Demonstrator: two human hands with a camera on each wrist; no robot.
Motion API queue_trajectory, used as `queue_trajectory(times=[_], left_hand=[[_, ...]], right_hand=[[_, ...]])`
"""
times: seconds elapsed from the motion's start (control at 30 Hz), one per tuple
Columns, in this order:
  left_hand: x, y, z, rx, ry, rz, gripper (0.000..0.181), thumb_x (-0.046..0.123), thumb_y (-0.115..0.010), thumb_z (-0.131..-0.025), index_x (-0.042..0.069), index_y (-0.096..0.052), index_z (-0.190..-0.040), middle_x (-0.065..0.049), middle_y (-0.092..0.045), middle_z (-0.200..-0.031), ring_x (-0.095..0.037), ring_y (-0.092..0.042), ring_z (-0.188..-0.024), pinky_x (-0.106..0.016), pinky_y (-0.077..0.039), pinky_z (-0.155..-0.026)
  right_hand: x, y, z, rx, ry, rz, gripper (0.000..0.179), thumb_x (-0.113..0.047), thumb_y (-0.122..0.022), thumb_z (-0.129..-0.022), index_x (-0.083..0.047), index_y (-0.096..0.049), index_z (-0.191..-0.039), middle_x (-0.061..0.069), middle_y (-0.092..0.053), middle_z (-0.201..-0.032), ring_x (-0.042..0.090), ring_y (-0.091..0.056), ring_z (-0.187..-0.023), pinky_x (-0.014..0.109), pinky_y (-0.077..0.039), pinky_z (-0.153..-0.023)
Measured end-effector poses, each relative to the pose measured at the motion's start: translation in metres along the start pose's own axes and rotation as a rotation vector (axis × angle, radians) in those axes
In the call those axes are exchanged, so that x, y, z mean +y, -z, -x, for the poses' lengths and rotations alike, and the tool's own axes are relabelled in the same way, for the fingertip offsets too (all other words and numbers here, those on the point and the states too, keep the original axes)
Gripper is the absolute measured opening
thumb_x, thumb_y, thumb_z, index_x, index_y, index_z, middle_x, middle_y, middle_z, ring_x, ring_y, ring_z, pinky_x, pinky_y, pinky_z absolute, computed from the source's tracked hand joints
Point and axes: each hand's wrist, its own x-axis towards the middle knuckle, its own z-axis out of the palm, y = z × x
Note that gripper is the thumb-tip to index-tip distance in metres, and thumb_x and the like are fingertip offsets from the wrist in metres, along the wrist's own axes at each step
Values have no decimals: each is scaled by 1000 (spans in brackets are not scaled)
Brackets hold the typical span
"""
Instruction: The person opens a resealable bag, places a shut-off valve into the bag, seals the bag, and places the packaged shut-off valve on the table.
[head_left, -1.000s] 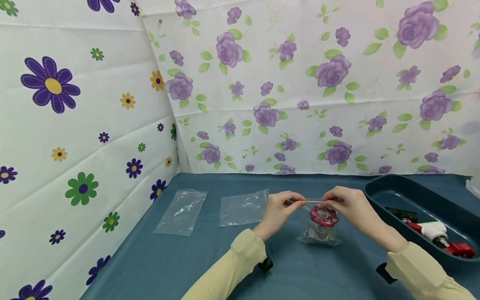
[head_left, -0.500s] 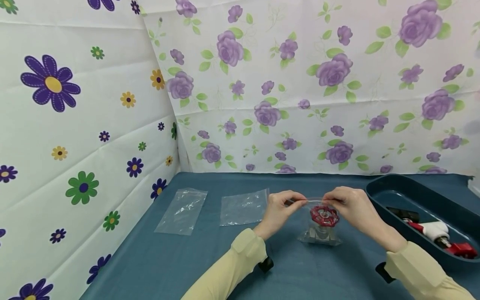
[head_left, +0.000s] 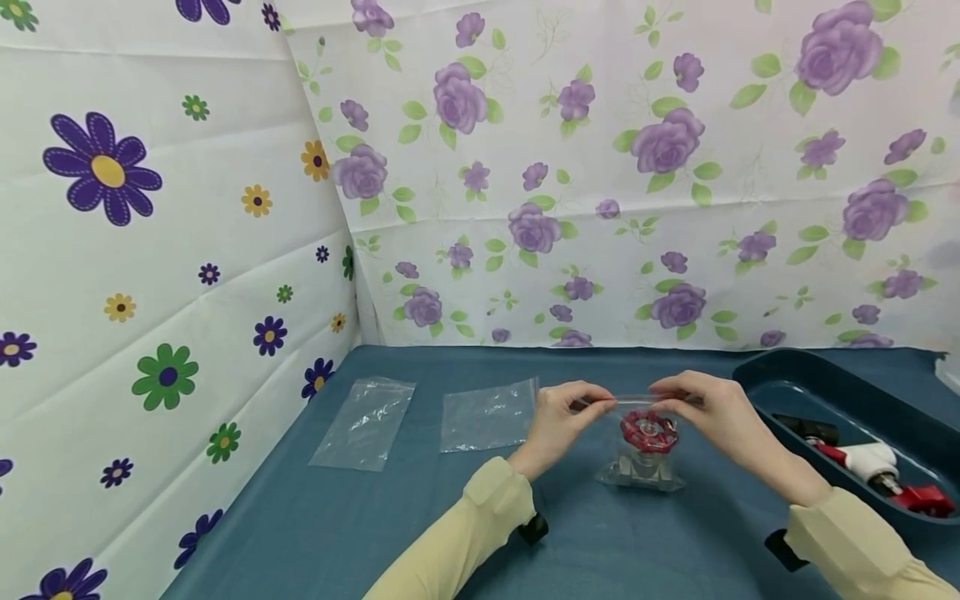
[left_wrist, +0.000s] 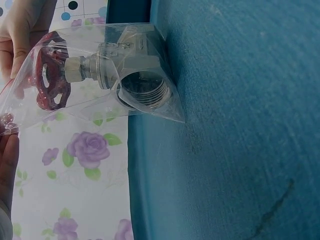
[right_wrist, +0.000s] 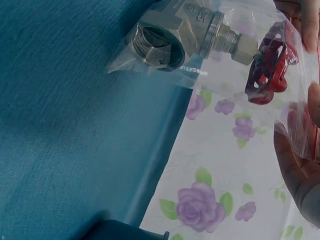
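A clear zip bag (head_left: 619, 467) stands on the table with a metal valve (left_wrist: 107, 62) inside it. The valve has a red handwheel (head_left: 649, 432) at the top and a threaded opening (right_wrist: 155, 47) low on its grey body. My left hand (head_left: 558, 421) pinches the bag's top edge at the left corner. At the right corner, my right hand (head_left: 712, 417) has the same edge between thumb and fingers. The zip strip runs between both hands above the handwheel. In the right wrist view, several right-hand fingers show through the plastic behind the bag.
Two flat clear bags (head_left: 363, 423) (head_left: 487, 417) lie on the blue-covered table (head_left: 360, 533) to the left. At the right, a dark blue tray (head_left: 840, 375) holds a black part, a white piece and red-handled pieces. Flowered cloth (head_left: 480, 250) hangs behind and at the left.
My right hand has shifted slightly rightward along the bag's top edge, and its thumb and fingers look more spread. The left hand and the valve stay in place.
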Motion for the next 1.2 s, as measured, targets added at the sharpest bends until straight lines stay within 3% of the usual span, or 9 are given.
queue_trajectory(times=[0.17,0.4,0.67,0.8,0.93,1.2], left_hand=[[-1,-1,0,5,-7,8,10,13,-60,-87,7,-68,-91,3,-64,-87,1,-56,-74,-18,-48,-62],[1,-1,0,9,-11,7,8,8,-62,-86,6,-68,-90,-2,-65,-86,-1,-57,-73,-19,-48,-61],[35,10,-4,1,-4,12,7,-3,-62,-83,-4,-66,-88,-12,-64,-84,-16,-60,-71,-22,-49,-61],[40,12,-4,-8,24,23,7,-3,-61,-84,-4,-66,-88,-13,-64,-84,-17,-60,-72,-21,-49,-62],[36,11,-4,-3,29,38,7,-2,-61,-84,-4,-66,-89,-12,-64,-85,-15,-60,-72,-21,-49,-62],[3,0,0,-2,5,-18,9,10,-61,-87,8,-68,-91,1,-64,-86,1,-57,-73,-16,-47,-62]], right_hand=[[3,2,2,1,-19,-2,24,10,-69,-74,-10,-68,-87,-7,-61,-84,5,-59,-71,18,-49,-59],[4,-1,2,38,31,32,28,13,-71,-69,-12,-67,-81,-8,-61,-78,5,-58,-65,13,-45,-56],[-1,-3,0,78,66,100,27,13,-72,-66,-11,-67,-77,-6,-59,-74,8,-56,-60,13,-42,-53],[-3,-4,-1,89,106,131,27,15,-73,-64,-9,-67,-75,-5,-59,-73,6,-54,-58,12,-40,-51],[-2,-5,-1,93,117,127,26,13,-73,-65,-9,-68,-78,-5,-60,-74,5,-54,-60,11,-40,-52],[2,0,6,53,20,11,30,11,-70,-71,-15,-68,-86,-8,-61,-83,6,-58,-69,14,-45,-58]])
